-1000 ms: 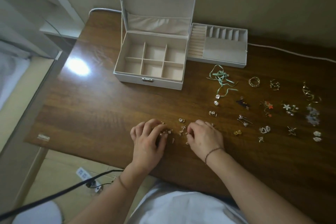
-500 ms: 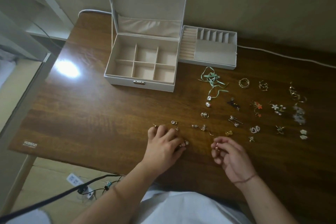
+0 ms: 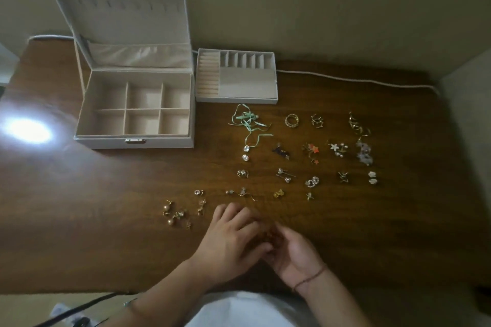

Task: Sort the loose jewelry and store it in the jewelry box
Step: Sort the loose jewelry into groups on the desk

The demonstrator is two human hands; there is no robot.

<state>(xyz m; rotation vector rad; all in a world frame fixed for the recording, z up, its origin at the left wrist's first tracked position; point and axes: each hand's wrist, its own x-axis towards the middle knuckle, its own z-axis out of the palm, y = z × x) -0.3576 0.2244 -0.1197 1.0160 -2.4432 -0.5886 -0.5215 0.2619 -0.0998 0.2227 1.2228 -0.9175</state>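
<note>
Dark wooden table. Open jewelry box at back left, long axis left-right. Loose jewelry scattered right. Left hand and right hand touching, grip unclear.

Bare table left of hands; scattered jewelry crowds right; jewelry box open.

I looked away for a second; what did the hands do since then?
The hands left the earring pile and met further right: left hand, right hand, fingers together around something small, too blurred to name. The open box, tray and sorted rows stayed put.
</note>
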